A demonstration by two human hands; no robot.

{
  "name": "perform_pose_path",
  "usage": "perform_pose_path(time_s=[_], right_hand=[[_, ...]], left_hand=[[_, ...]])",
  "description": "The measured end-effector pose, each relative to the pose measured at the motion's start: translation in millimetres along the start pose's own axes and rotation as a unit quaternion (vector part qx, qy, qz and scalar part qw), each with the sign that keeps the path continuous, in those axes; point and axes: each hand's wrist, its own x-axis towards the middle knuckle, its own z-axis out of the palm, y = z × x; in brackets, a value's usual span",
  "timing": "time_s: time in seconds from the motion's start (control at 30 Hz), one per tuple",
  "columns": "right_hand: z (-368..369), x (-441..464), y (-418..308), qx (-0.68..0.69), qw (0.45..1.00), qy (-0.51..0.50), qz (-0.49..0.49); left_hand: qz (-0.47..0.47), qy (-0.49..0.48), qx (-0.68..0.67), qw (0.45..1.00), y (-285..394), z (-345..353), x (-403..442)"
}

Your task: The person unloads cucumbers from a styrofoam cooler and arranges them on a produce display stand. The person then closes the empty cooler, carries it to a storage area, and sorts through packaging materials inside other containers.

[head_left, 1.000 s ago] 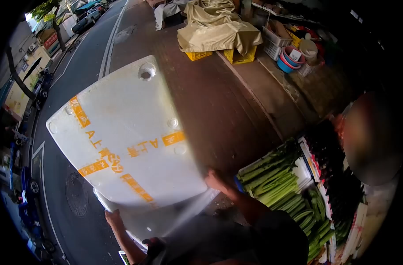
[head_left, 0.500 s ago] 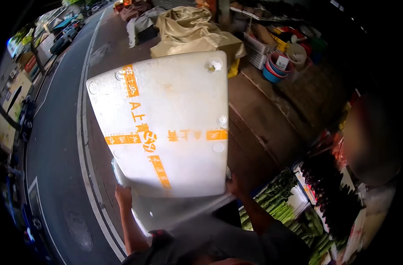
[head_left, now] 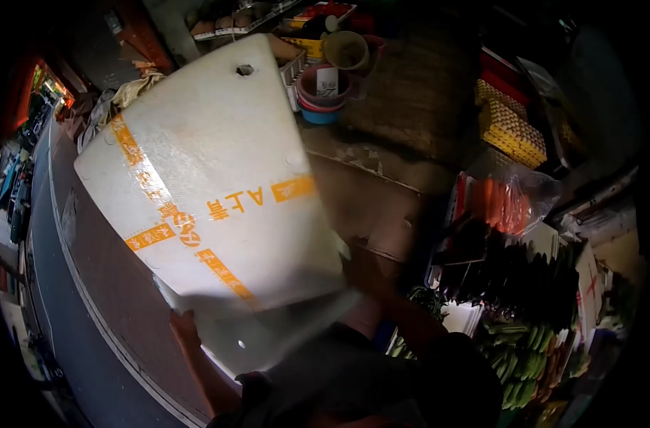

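Brown paved ground (head_left: 100, 239) beside a grey road (head_left: 61, 299) along the left side of the frame, with deep shadow over much of the right. At left of centre, a large white foam box (head_left: 221, 135), held tilted, with one broad face in full view. Below its bottom edge, toward lower centre, a lower foam piece (head_left: 268, 332) in shade, partly covered by the box. Along the bottom of the frame, dark clothing (head_left: 353, 389). At lower right, close-packed rows of dark vegetables (head_left: 510, 274), with green vegetables (head_left: 528, 349) just below. Toward upper right, stacked yellow egg trays (head_left: 514, 148); under these, carrots (head_left: 497, 203) in a clear plastic bag (head_left: 542, 192). At upper centre, near the right edge of the box, a stack of basins (head_left: 310, 89), pinkish over blue, beside a pale bucket (head_left: 346, 50). At lower left, left hand (head_left: 184, 328) on the left edge of the lower foam piece, fingers curled narrowly around it. Near the lower right corner of the box, right hand (head_left: 364, 274) in heavy shadow; cannot tell whether wide, narrow or gripping. Across the broad face, orange tape (head_left: 293, 190) with printed characters. On the basins, a white card (head_left: 328, 82). Near the top corner of the box, a small dark hole (head_left: 245, 70); smallest, a pale spot (head_left: 241, 344) on the shaded foam.
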Motion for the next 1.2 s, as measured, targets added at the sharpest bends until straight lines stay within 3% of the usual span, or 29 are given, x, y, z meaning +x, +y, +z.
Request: perform_pose_path(time_s=[0.07,0.17,0.27,0.37,0.4,0.43,0.5,0.6,0.67,0.9,1.1,1.2], right_hand=[[-26,79,20,0.082,0.962,-0.184,0.182],[-52,182,74,0.136,0.962,-0.125,0.203],[-48,276,136,0.072,0.983,-0.079,0.146],[-103,379,168,0.116,0.938,-0.165,0.284],[-141,417,180,0.162,0.952,-0.108,0.238],[-99,423,237,-0.009,0.968,-0.104,0.228],[-170,483,255,0.062,0.953,-0.046,0.292],[-219,512,297,0.118,0.921,-0.01,0.37],[-245,535,338,0.099,0.922,0.015,0.373],[-285,638,548,0.098,0.905,0.059,0.411],[-412,774,686,0.109,0.891,0.012,0.441],[-433,818,739,0.134,0.906,0.065,0.396]], left_hand=[[0.042,-0.042,-0.004,0.998,48,59,44],[0.068,-0.089,0.001,0.994,116,155,100],[0.062,-0.134,-0.013,0.989,198,251,150],[0.08,-0.179,-0.024,0.98,252,362,229],[0.094,-0.198,-0.025,0.975,277,406,252],[0.093,-0.207,-0.049,0.973,325,443,249],[0.093,-0.251,0.028,0.963,421,522,253],[0.108,-0.307,0.016,0.945,498,612,258],[0.122,-0.359,0.017,0.925,543,682,260],[0.138,-0.372,0.065,0.916,677,939,220],[0.14,-0.365,0.061,0.918,809,1095,161],[0.141,-0.369,0.043,0.918,870,1156,147]])
